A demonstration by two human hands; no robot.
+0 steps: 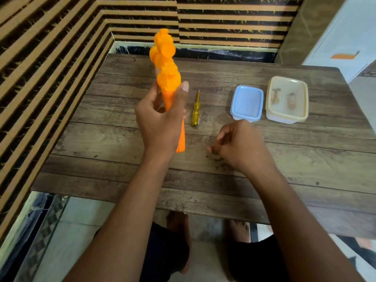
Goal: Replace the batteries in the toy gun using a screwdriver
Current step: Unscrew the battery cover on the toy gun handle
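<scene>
My left hand (162, 121) grips the orange toy gun (165, 66) around its middle and holds it upright above the wooden table (305, 159), its bulky end pointing away from me. A yellow-handled screwdriver (195, 112) lies on the table just right of the gun, tip pointing away. My right hand (238, 147) hovers low over the table to the right of the gun, fingers curled with the fingertips pinched together; whether something small is between them is not visible.
A blue-lidded small box (247, 103) and a cream plastic box (286, 99) holding a few small items stand at the right back of the table. A striped wall runs along the left and back. Dark specks lie on the table near my right hand.
</scene>
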